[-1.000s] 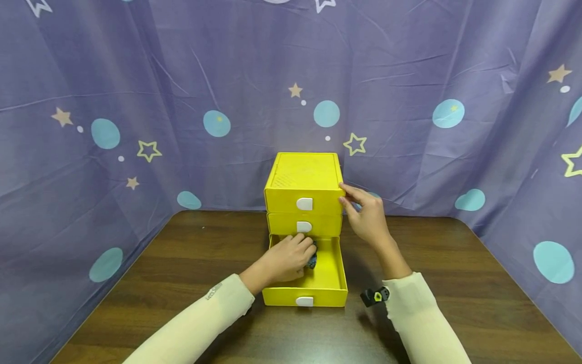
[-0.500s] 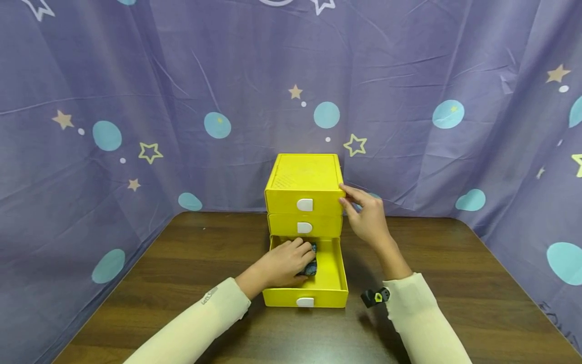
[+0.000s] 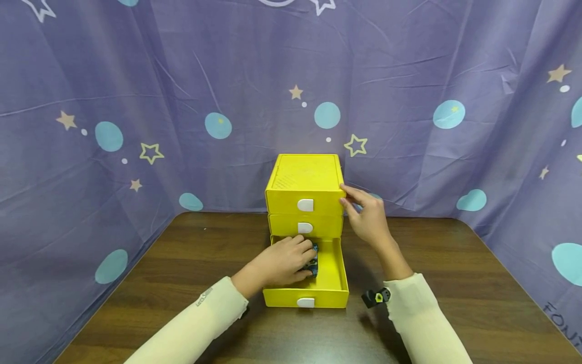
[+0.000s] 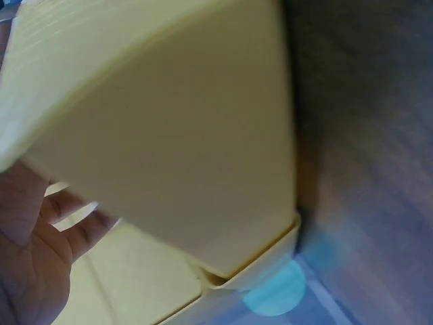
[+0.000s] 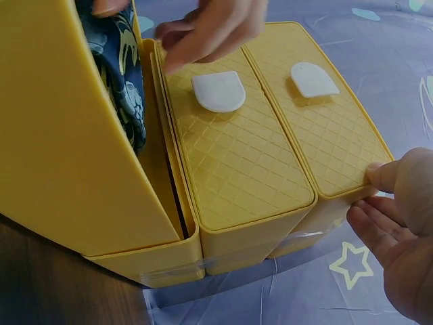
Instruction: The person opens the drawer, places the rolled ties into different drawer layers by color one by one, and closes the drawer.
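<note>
My left hand (image 3: 283, 260) reaches over the left wall of the pulled-out bottom drawer (image 3: 334, 268). Inside lies a dark blue patterned cloth (image 3: 313, 263), partly hidden beneath that hand. In the right wrist view the cloth (image 5: 122, 81) shows leafy prints, with the left thumb near it and the other fingers spread away from it. My right hand (image 3: 367, 215) grips the upper right front corner of the yellow drawer unit (image 3: 306, 172), thumb on the front and fingers along the side. The left wrist view shows part of the left hand (image 4: 40, 250) beside the drawer wall.
Two closed drawers with white pull tabs (image 3: 305, 205) sit above the pulled-out one. The unit stands on a dark wooden table (image 3: 204, 253). A purple curtain (image 3: 254, 60) with stars and dots hangs behind and at both sides.
My left hand has shifted slightly left, its thumb and fingers spreading, and more of the cloth shows. The right hand stays on the unit's corner.
</note>
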### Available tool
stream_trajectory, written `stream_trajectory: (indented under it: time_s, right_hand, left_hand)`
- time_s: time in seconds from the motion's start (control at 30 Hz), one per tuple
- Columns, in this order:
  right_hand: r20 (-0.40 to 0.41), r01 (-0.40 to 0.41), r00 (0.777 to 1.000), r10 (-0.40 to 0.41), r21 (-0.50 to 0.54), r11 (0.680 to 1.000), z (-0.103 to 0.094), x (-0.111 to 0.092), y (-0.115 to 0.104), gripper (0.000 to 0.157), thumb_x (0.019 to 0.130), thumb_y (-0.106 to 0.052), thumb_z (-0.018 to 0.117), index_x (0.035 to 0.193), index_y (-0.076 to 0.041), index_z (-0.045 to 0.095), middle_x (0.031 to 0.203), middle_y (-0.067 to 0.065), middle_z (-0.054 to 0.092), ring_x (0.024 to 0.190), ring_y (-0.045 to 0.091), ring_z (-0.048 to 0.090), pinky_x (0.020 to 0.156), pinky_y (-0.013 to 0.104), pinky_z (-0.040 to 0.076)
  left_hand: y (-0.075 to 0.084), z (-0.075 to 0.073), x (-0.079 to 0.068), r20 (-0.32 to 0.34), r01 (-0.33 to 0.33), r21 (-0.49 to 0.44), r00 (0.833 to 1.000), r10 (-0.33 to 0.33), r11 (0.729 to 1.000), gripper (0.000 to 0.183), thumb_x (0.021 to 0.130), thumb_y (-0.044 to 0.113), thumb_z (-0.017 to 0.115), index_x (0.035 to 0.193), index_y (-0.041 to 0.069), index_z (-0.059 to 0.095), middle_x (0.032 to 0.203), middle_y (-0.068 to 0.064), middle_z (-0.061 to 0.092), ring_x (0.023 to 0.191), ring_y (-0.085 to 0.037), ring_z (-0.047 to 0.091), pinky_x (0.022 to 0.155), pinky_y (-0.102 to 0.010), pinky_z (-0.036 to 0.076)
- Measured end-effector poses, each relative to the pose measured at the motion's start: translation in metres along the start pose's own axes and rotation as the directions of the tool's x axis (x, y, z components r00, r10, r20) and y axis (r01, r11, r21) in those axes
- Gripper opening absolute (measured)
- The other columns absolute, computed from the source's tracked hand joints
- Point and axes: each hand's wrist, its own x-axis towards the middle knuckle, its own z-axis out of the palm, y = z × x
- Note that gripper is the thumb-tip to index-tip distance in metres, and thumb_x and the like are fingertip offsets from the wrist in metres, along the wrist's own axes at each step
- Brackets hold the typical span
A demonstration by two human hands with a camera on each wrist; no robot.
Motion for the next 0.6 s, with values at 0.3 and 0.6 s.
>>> stream_trajectory:
  time_s: [0.3, 0.6]
  right_hand:
    - [0.009, -0.008, 1.000, 0.008, -0.003, 1.000, -0.001, -0.001, 0.001, 0.033, 0.091, 0.002, 0.075, 0.124, 0.003, 0.072, 0.115, 0.017, 0.074, 0.090, 0.027, 0.073, 0.082, 0.041, 0.061]
    - [0.003, -0.002, 1.000, 0.002, -0.001, 1.000, -0.001, -0.001, 0.001, 0.033, 0.091, 0.003, 0.074, 0.124, 0.003, 0.072, 0.114, 0.017, 0.074, 0.089, 0.028, 0.073, 0.082, 0.042, 0.061]
  left_hand:
    - [0.011, -0.027, 0.002, -0.154, -0.001, 0.038, 0.988, 0.007, 0.999, 0.026, 0.097, 0.037, 0.069, 0.110, 0.015, 0.068, 0.101, 0.003, 0.063, 0.087, -0.016, 0.053, 0.069, -0.027, 0.047]
    - [0.031, -0.035, -0.005, -0.242, -0.025, 0.116, 0.969, 0.053, 0.993, 0.018, 0.097, 0.032, 0.066, 0.106, 0.017, 0.069, 0.094, 0.004, 0.062, 0.083, -0.016, 0.054, 0.067, -0.027, 0.044]
